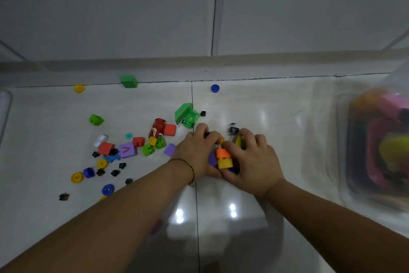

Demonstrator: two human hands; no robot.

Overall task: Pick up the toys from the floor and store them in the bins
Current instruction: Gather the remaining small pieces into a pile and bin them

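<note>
Where the two hands meet on the floor [272, 100]: one heap of blocks [224, 159], cupped between left hand [197, 151] and right hand [254, 162], fingers curled round it. Bin [327, 140]: clear, part-filled, off to the right; right hand nearer. Other toys [126, 150] scattered left.

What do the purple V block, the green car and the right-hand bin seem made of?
Purple V block: likely foam, matte with soft edges. Green car: translucent glossy plastic, light passing through its body. Bin: clear plastic, probably; toys show blurred through its wall.
</note>
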